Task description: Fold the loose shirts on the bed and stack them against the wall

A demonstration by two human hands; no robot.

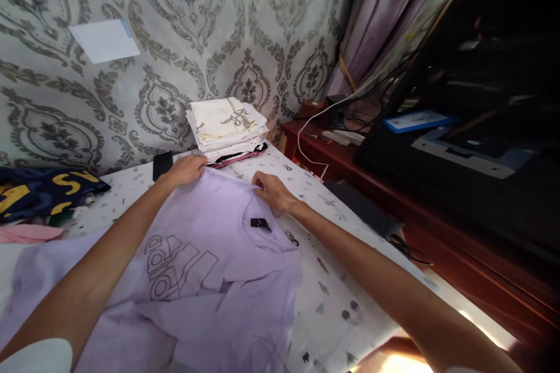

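A lilac T-shirt [219,198] with an outlined sports logo lies spread across the white patterned sheet [324,262], its neckline towards the right. My left hand [189,169] is closed on the far edge of the shirt at the shoulder. My right hand [272,191] pinches the same edge close to the collar. Between both hands the fabric runs fairly straight. A dark label shows inside the neck. The lower part of the shirt is rumpled and partly covered by my left forearm.
Just beyond my hands stands a stack of folded clothes [227,125] by the wall. A black flat object [162,165] lies beside my left wrist. Dark printed clothing [48,189] and a pink cloth [30,233] are at left. A reddish cabinet [437,227] with a television borders the right.
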